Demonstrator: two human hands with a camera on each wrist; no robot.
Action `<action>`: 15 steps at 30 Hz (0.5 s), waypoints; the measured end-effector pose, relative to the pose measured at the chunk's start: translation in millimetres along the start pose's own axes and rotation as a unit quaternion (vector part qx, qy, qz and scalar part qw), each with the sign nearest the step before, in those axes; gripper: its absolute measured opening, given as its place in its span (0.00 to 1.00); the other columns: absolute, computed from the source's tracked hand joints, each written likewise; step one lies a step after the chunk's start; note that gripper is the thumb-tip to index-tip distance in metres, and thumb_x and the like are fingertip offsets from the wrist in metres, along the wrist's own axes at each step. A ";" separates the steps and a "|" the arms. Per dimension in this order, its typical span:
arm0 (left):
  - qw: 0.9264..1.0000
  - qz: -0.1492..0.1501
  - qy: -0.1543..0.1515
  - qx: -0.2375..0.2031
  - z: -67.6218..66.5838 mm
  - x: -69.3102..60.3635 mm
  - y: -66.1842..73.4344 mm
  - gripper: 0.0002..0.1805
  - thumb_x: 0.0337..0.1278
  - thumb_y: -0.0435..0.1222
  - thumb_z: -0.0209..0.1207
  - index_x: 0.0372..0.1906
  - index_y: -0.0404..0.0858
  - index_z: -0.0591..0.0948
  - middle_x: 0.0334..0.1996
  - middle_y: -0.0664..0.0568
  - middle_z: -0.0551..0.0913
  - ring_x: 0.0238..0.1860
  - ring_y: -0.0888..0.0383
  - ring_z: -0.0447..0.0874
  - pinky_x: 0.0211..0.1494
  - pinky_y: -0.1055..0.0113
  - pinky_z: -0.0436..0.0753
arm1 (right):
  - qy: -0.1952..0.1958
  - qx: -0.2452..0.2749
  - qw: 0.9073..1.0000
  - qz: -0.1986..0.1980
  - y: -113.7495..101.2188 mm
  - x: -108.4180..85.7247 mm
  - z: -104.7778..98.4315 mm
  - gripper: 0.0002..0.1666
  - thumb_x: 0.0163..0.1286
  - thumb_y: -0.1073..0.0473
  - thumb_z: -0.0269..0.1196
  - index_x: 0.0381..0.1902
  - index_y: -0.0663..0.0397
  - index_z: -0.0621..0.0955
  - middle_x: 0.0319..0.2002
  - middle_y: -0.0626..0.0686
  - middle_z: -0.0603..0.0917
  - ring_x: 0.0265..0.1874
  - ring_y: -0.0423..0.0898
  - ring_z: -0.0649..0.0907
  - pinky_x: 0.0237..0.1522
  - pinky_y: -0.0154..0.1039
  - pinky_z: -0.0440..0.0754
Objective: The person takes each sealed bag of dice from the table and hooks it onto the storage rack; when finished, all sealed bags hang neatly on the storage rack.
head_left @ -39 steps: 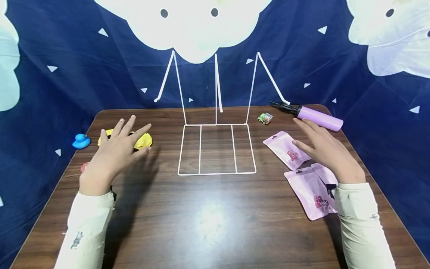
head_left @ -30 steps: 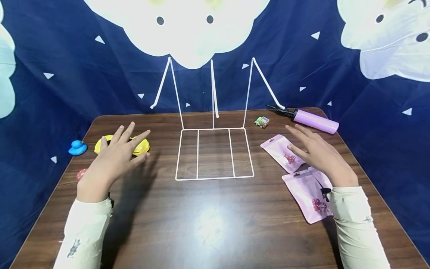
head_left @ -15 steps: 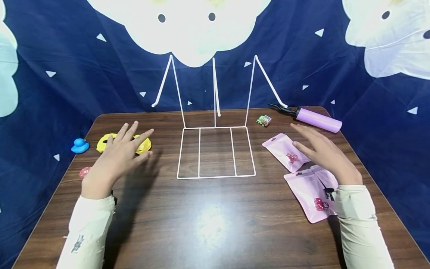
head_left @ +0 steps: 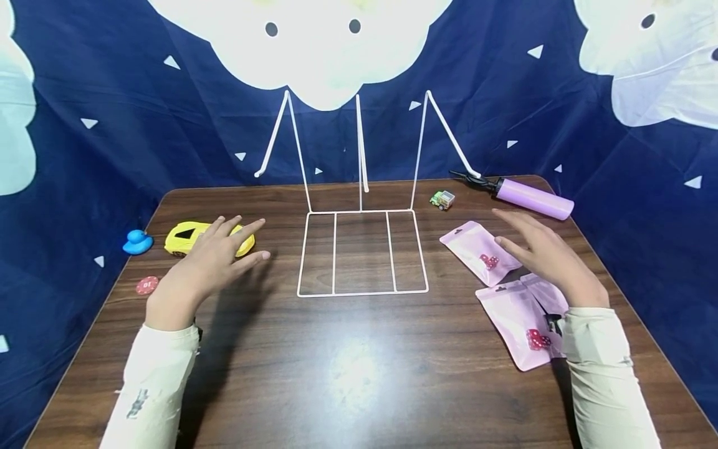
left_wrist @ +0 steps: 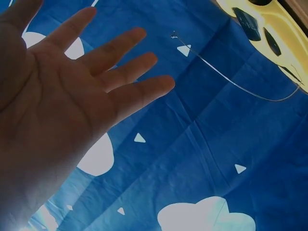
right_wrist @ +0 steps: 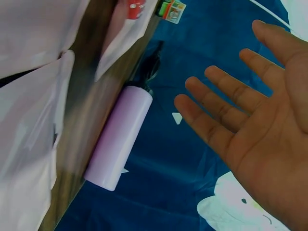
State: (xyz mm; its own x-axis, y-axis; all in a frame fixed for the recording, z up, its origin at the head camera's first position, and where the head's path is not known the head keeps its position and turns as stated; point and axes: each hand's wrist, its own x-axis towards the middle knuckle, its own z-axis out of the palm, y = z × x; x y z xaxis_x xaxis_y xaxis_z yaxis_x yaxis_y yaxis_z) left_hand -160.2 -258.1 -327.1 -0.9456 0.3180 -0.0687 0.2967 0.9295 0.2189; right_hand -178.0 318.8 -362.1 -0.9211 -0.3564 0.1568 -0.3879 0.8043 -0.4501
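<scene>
My left hand hovers with spread, straight fingers over the right part of a yellow toy car, hiding some of it. The left wrist view shows its bare palm, apart from the car. My right hand is also held out above the table, fingers extended, near the pink pouches on the right. Nothing lies in its palm in the right wrist view. Red dice show at the front pouch; a further pouch is partly covered by the right wrist.
A white wire rack with upright hooked arms stands at centre back. Right of it are a small green toy truck and a purple hand pump. A blue rubber duck and a red poker chip sit near the left edge.
My left hand has drifted slightly right and nearer me, uncovering more of the yellow car and the chip. The head view shifts a little. My right hand stays nearly in place.
</scene>
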 end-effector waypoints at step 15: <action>0.994 0.099 -0.024 -0.042 9.1 -1.2 1.9 0.37 0.68 0.32 0.71 0.78 0.35 0.72 0.56 0.27 0.83 0.60 0.28 0.79 0.63 0.31 0.75 | 0.020 0.012 1.000 -0.001 28.3 -1.3 12.1 0.30 0.83 0.60 0.63 0.77 0.64 0.73 0.72 0.72 0.75 0.70 0.74 0.74 0.68 0.73 0.69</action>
State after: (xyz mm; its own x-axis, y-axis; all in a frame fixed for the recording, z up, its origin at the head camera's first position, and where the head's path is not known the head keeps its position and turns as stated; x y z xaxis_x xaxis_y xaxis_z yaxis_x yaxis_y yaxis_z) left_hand -157.3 -255.0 -335.5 -0.8623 0.5027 -0.0619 0.4615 0.8301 0.3130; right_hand -187.3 336.3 -385.6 -0.9214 -0.3378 0.1922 -0.3886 0.7921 -0.4708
